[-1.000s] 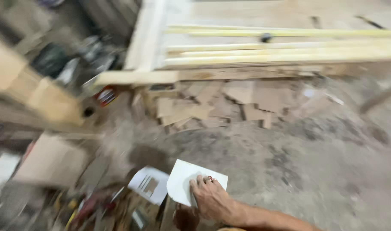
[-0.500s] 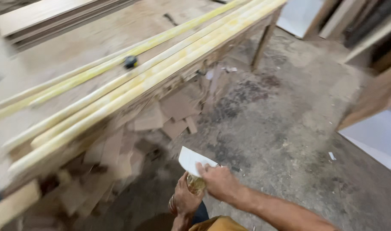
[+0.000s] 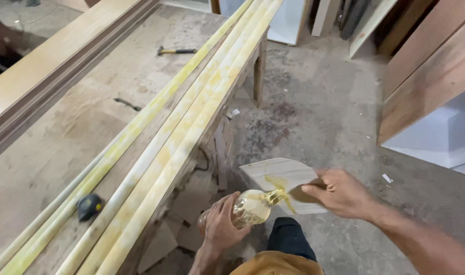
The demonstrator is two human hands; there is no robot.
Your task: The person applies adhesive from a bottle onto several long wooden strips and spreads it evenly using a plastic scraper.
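Observation:
My left hand (image 3: 221, 224) grips a clear plastic bottle (image 3: 249, 208) of yellow liquid, tipped on its side with its mouth toward the right. A yellow stream runs from it onto a pale flat scrap of board (image 3: 279, 176), where a yellow streak lies. My right hand (image 3: 339, 192) holds that board by its right edge, level above the floor. Both hands are beside the right edge of a long workbench (image 3: 90, 117).
Several long yellow-smeared wooden strips (image 3: 192, 117) lie along the bench edge, with a tape measure (image 3: 89, 206) and a hammer (image 3: 175, 50) on the benchtop. Cardboard scraps (image 3: 184, 209) lie under the bench. Wooden panels (image 3: 426, 71) and a white board (image 3: 441, 133) lean at the right on the concrete floor.
The view has swung from the floor clutter to along the bench. The bottle has tipped over and yellow liquid now runs onto the board, which my right hand has turned flat.

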